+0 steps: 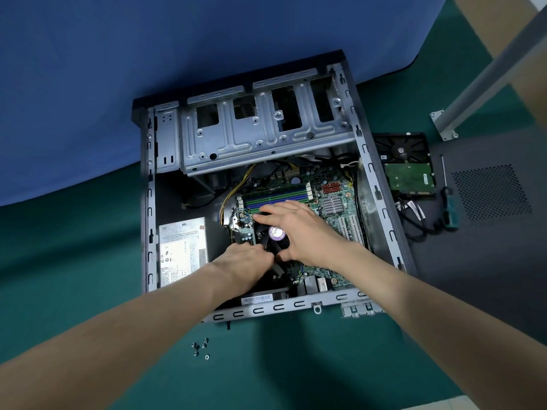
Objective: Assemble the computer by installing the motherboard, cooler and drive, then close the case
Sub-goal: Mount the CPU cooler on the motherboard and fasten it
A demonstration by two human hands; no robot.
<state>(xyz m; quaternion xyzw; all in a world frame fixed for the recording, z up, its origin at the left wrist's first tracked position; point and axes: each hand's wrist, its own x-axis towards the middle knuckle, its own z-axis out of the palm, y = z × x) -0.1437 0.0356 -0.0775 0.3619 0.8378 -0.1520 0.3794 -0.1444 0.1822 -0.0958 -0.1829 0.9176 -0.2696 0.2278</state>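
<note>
As the right hand (302, 229) spans it, the cooler (276, 233) faces up.

Black cooler (276, 233) on green motherboard (339, 224)

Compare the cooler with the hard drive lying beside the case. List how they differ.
The cooler sits inside the case on the motherboard; the hard drive lies outside, on the dark side panel.
The left hand and right hand are on the cooler; nothing touches the hard drive.
The cooler shows a black fan with a purple label; the hard drive a green circuit board.
Both lie flat.
</note>
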